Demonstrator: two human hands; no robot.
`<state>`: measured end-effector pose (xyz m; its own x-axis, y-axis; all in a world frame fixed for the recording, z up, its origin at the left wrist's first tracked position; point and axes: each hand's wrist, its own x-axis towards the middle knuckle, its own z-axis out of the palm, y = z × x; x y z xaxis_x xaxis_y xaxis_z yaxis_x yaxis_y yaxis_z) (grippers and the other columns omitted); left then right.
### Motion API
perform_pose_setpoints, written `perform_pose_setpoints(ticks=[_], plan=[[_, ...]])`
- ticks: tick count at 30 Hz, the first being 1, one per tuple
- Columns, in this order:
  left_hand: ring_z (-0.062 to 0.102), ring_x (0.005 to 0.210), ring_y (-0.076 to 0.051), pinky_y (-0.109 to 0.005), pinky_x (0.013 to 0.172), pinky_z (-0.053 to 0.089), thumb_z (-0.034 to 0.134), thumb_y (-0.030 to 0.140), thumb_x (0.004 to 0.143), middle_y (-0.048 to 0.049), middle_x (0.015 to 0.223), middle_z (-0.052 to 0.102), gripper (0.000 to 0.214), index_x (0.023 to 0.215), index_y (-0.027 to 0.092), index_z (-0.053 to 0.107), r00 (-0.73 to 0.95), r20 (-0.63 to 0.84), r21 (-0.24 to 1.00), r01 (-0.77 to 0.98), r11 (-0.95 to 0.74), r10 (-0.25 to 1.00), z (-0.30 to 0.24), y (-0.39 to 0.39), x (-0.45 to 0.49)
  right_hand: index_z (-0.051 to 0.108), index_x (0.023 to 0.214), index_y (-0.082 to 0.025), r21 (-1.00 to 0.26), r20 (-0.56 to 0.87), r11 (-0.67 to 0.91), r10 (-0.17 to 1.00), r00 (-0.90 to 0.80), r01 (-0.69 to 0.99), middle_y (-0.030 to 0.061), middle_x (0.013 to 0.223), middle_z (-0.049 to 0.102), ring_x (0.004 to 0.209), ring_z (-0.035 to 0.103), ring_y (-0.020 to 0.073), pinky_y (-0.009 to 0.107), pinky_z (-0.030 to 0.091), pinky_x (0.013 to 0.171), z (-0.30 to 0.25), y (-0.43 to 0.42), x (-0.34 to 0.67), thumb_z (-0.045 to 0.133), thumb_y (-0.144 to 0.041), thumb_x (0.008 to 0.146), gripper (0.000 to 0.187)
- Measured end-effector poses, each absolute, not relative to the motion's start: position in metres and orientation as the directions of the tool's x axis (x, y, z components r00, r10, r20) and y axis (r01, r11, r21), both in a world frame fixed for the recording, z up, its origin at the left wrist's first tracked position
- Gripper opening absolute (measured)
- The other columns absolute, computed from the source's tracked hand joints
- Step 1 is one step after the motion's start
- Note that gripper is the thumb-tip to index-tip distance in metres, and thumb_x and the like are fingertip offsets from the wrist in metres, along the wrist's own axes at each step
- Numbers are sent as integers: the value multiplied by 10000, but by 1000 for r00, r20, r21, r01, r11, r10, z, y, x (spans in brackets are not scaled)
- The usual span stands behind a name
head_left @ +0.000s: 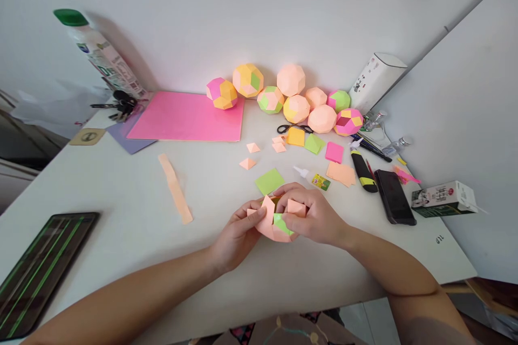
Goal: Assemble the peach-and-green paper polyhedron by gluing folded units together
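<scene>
Between my two hands, just above the table's front part, is a partly built folded-paper ball [275,233], peach with a green piece and open at the top. My left hand [239,232] is closed on its left side, the thumb pressing a peach flap. My right hand [318,213] grips the right side, thumb outside and fingers reaching into the opening. Beyond the hands lies a green paper square [270,180]. Several small folded peach pieces [247,163] are scattered farther back. A small white nozzle-like tip [301,171] and a yellow-green packet [321,181] lie close to my right hand.
Several finished paper balls [296,109] line the wall. Pink sheets [190,116] lie back left, near a tall bottle [109,59]. A peach strip [176,188] and a tablet [48,269] are at left. Scissors [294,128], a utility knife [363,171], a phone [394,197] and a carton [445,198] stand or lie rightward.
</scene>
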<state>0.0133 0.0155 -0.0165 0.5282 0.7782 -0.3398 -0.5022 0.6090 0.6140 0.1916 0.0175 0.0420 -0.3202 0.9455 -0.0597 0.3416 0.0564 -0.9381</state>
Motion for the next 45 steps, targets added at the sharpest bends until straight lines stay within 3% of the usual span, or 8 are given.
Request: perform_pose_setpoints(ticks=[18,30,36,45], plan=[[527,742,-136,-242,673,411,727,311,766,-6,781,597,222,634,172,617,500,-353,626,-502,597,791,-14,14,15,632,680,-212,-942,-89,27,942,-325,335,52,998,655,1106,573,221,334,474,871,43,17,191,560,-51,682,176],[533,789,-141,-242,697,417,704,313,788,-12,854,610,235,622,173,614,494,-347,648,-488,585,797,-14,14,16,627,707,-205,-941,-87,34,938,-337,336,65,1028,629,1130,563,215,346,454,924,39,17,191,566,-57,690,161],[562,874,-183,-259,702,413,722,306,766,-37,960,636,252,598,170,591,489,-358,655,-476,587,795,-11,14,15,620,692,-210,-938,-81,44,936,-343,343,53,984,636,1143,562,211,339,457,928,39,16,191,565,-43,691,176],[550,806,-168,-266,692,400,712,305,769,-23,869,632,257,590,174,581,497,-351,657,-473,587,794,-13,16,14,619,692,-222,-942,-34,85,938,-344,325,33,832,640,1142,559,220,347,473,910,37,17,190,561,-36,682,196]])
